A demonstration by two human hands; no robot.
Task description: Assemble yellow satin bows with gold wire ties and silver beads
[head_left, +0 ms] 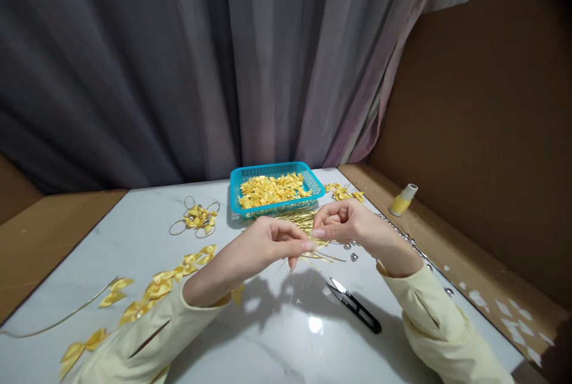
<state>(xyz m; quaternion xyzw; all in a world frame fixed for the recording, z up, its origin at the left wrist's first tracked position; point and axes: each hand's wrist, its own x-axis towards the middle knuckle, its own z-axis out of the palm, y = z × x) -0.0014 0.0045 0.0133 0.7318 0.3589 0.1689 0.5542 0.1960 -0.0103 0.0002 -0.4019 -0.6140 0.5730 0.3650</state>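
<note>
My left hand (277, 242) and my right hand (344, 224) hover close together over the middle of the white table, thumb and fingers pinched on each. Whatever lies between the fingertips is too small to make out. Just behind and below them spreads a pile of gold wire strips (298, 217). On the near side, thread snips (356, 306) with a black handle lie on the tabletop. Small silver gems (354, 257) are scattered beside my right hand. Several yellow ribbon bows (157, 286) lie in a slanting row left of my left forearm.
A blue basket (233, 194) full of yellow bows stands at the back. A yellow thread spool (403, 200) is on the cardboard at right, near white scraps (504, 308). Bow-and-wire pieces (199, 217) sit at left; a gold cord (74, 312) trails off the left edge.
</note>
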